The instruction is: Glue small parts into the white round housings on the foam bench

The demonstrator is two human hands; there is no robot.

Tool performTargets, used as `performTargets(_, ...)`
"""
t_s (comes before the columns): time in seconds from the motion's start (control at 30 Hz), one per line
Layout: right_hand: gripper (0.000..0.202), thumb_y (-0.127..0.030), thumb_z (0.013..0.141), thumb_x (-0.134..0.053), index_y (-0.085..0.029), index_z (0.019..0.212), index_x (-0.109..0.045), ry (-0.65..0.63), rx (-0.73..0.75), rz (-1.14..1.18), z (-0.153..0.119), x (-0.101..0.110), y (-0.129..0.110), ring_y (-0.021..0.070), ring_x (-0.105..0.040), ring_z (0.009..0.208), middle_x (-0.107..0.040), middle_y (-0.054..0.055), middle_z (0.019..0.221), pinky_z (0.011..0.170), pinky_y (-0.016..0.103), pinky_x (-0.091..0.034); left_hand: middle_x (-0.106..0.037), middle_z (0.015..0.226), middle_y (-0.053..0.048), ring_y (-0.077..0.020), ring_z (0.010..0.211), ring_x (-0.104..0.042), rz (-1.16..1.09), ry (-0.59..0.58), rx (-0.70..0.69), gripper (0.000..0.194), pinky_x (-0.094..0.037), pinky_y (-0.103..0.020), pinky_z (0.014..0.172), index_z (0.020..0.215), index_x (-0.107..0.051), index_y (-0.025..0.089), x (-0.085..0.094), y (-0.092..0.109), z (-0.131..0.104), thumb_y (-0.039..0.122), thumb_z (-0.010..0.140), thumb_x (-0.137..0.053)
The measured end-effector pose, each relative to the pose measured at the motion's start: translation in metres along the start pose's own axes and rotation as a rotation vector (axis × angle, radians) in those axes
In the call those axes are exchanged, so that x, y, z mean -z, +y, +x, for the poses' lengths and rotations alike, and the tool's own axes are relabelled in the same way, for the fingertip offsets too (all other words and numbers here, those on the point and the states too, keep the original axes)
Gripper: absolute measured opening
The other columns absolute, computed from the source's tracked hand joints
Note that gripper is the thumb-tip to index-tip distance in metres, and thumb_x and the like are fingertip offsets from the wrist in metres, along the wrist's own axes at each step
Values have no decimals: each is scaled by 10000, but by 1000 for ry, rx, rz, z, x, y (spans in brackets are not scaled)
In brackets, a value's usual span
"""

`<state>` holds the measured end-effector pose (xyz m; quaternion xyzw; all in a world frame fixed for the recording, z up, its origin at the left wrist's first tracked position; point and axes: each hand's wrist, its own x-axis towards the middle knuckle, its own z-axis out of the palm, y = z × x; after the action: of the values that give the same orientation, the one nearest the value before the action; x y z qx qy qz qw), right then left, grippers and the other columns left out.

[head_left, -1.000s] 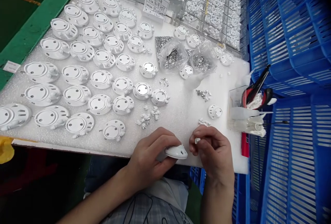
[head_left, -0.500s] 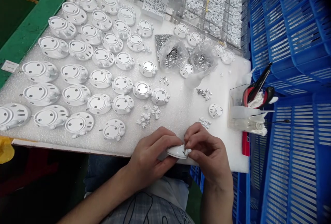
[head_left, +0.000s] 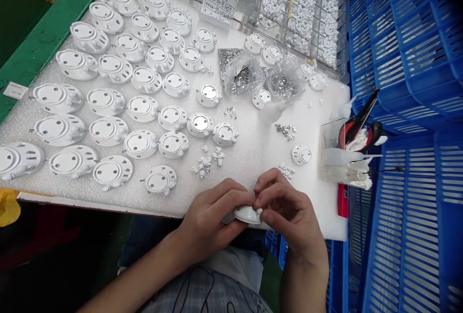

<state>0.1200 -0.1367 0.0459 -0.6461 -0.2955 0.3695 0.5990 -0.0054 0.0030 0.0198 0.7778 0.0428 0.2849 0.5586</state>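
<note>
My left hand is closed around the left side of a white oval toy part just over the table's front edge. At the part's right end, the fingers of my right hand are pinched on a small white piece against the rim; part of it is hidden by the fingertips. Just beyond my hands lie loose small white pieces, with a second little pile to the right. Several like oval parts, one of them a near one, stand in rows to the left.
Two plastic bags of small metal bits lie mid-table. A clear holder with bottles and red-black pliers stands at the right edge. Blue crates rise on the right. Behind are divided trays of white parts and a handwritten label.
My right fingers have shifted slightly on the right end of the oval part, which has tilted a little. My left hand keeps its hold almost unmoved.
</note>
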Motion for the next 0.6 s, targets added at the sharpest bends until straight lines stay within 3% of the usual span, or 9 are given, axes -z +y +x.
performTargets(0.3, 79, -363, 938, -770, -292, 970, -763, 2, 15, 74, -2, -5, 2, 123, -600, 823, -632, 17, 991, 642, 229, -497, -687, 911, -8, -129, 763, -680, 18, 8, 21, 258, -563, -198, 688, 1064, -662, 204, 0, 0, -2, 0, 911, -626)
performTargets(0.47, 55, -340, 942, -763, -288, 957, -751, -61, 29, 53, -2, -3, 1, 109, -546, 770, -604, 8, 971, 629, 231, -468, -640, 863, 18, -109, 713, -635, 40, -21, 59, 210, -503, -180, 634, 1036, -652, 204, 2, 3, -3, 22, 932, -642)
performTargets(0.6, 77, -315, 944, -757, -277, 978, -700, -50, 44, 89, 1, -6, 2, 103, -537, 769, -591, 6, 1002, 605, 213, -460, -626, 855, 26, -102, 700, -615, 55, -21, 51, 219, -478, -170, 615, 1115, -642, 209, 2, 2, -3, 52, 964, -621)
